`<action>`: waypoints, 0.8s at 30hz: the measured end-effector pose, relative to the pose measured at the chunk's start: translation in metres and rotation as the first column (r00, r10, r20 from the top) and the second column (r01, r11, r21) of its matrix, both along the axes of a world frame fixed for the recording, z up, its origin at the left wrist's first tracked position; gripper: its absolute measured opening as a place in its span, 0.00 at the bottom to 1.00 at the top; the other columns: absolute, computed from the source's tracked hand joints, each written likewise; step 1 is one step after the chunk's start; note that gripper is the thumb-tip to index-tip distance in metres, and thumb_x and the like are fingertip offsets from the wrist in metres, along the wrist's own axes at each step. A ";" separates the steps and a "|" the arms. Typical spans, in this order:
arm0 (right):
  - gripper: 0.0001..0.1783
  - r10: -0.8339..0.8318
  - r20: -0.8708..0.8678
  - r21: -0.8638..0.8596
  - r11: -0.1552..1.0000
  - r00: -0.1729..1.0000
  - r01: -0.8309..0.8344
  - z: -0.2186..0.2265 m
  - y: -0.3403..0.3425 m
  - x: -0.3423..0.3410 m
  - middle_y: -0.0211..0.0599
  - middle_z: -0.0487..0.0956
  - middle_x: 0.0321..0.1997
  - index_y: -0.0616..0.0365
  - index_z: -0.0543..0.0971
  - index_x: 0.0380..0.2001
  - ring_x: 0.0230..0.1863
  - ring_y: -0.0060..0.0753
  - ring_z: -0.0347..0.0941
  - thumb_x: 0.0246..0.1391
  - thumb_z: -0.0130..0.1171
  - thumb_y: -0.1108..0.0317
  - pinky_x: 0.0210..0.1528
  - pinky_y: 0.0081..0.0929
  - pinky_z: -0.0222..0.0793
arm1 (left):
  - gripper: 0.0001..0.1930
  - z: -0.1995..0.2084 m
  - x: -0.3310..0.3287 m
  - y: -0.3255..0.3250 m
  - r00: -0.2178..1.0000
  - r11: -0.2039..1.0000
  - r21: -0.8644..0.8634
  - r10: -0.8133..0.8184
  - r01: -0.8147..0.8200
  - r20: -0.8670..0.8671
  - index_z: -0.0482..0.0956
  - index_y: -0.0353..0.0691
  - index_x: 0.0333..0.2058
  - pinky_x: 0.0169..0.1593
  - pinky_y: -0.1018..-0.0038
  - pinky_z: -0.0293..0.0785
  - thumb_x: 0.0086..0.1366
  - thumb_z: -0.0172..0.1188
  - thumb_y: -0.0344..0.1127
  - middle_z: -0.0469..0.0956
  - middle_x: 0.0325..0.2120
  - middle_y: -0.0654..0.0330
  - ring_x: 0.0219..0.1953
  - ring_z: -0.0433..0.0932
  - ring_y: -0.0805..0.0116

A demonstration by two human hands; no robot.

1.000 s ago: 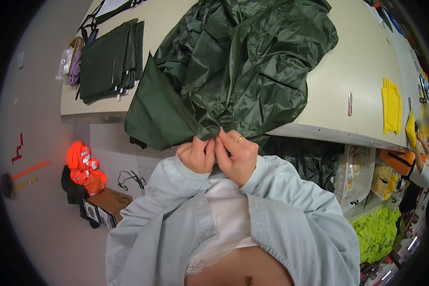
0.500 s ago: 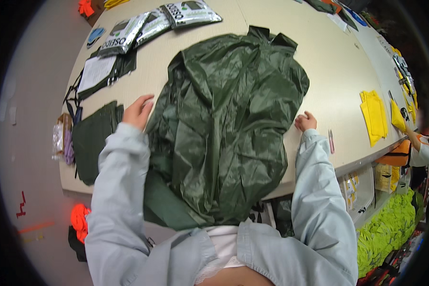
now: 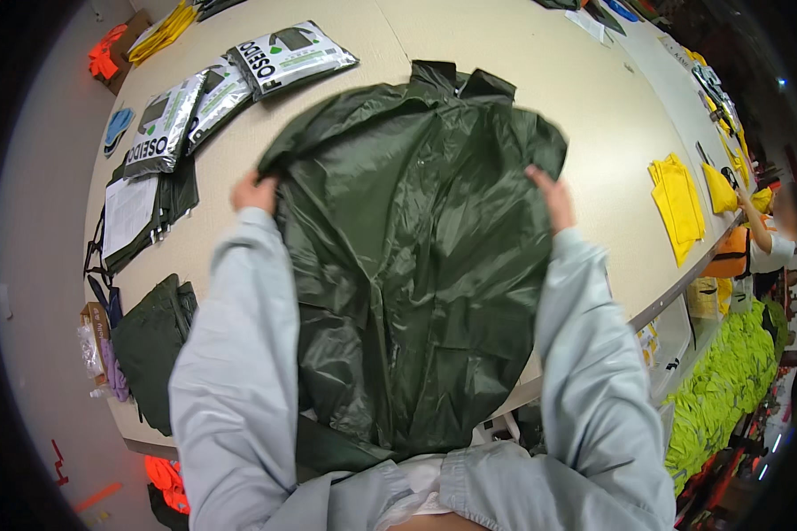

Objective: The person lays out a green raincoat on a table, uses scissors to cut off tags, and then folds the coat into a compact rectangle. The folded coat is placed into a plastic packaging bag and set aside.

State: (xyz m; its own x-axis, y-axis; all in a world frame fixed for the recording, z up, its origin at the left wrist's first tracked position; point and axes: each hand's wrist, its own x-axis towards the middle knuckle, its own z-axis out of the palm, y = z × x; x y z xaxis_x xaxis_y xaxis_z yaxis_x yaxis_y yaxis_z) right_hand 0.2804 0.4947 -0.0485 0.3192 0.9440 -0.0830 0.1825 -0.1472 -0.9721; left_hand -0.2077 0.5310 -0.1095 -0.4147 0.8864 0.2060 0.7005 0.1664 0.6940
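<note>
Evidently I'm at the spreading-out step: the pale surface [image 3: 607, 115] fills most of the frame, and the dark green rain jacket [image 3: 416, 265] lies face up across its middle, collar toward the top, lower end over the near edge against me. As I judge it, the next move calls for an even outward pull on both sides, so the creases flatten and the front runs straight.

The jacket's coated fabric is thin and glossy, puckered into long folds, with a stand-up collar and a front strip down the centre. At lower right, a crumpled lime-yellow fabric heap [image 3: 726, 389] looks softer and more matte. At upper left lie three plump, shiny plastic packets [image 3: 292, 60]; at lower left, a flat folded dark green garment [image 3: 150, 341]. The folded yellow cloth [image 3: 678, 208] at right is a narrow strip.

Smallest are my hands: the left hand [image 3: 255, 192] is curled closed on the jacket's left edge; the right hand [image 3: 553, 202] touches its right side, fingers partly bent, but blur hides whether they pinch it.
</note>
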 end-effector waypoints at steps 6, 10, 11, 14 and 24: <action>0.23 0.103 0.601 0.325 0.874 0.792 -0.361 0.131 0.104 0.106 0.32 0.78 0.37 0.60 0.74 0.47 0.37 0.21 0.72 0.43 0.59 0.72 0.40 0.21 0.68 | 0.21 0.085 -0.182 0.004 0.864 0.918 0.205 0.390 -0.339 -0.318 0.78 0.43 0.42 0.47 0.66 0.69 0.45 0.51 0.32 0.78 0.35 0.48 0.39 0.77 0.52; 0.33 -0.369 0.899 0.435 0.808 0.235 -0.397 0.165 0.173 0.086 0.46 0.74 0.48 0.52 0.69 0.53 0.50 0.40 0.71 0.45 0.59 0.48 0.50 0.32 0.65 | 0.15 0.138 -0.157 0.002 0.759 0.813 0.465 0.537 -0.350 -0.369 0.78 0.49 0.42 0.49 0.69 0.67 0.56 0.58 0.45 0.77 0.40 0.55 0.45 0.74 0.55; 0.32 -0.430 0.902 0.419 0.844 0.045 -0.334 0.164 0.177 0.087 0.45 0.73 0.50 0.49 0.66 0.56 0.53 0.46 0.67 0.48 0.58 0.50 0.52 0.31 0.64 | 0.25 0.143 -0.126 0.022 0.796 0.874 0.282 0.480 -0.396 -0.368 0.72 0.44 0.48 0.49 0.66 0.67 0.52 0.62 0.46 0.75 0.44 0.51 0.46 0.73 0.53; 0.58 -0.217 0.956 0.245 0.961 0.197 -0.128 0.159 0.226 0.051 0.52 0.56 0.59 0.51 0.44 0.63 0.57 0.54 0.57 0.35 0.64 0.42 0.56 0.45 0.55 | 0.43 0.176 -0.137 0.010 0.634 0.857 0.181 0.485 -0.483 -0.602 0.59 0.35 0.55 0.50 0.64 0.66 0.43 0.69 0.49 0.71 0.45 0.43 0.48 0.70 0.47; 0.19 0.393 0.555 -0.071 0.900 0.733 -0.429 0.024 -0.042 0.091 0.43 0.75 0.38 0.61 0.71 0.41 0.31 0.31 0.75 0.47 0.62 0.65 0.31 0.23 0.70 | 0.39 0.099 -0.063 -0.301 0.934 0.612 -0.745 0.032 0.263 0.356 0.52 0.36 0.60 0.51 0.70 0.68 0.53 0.62 0.32 0.63 0.54 0.49 0.53 0.67 0.65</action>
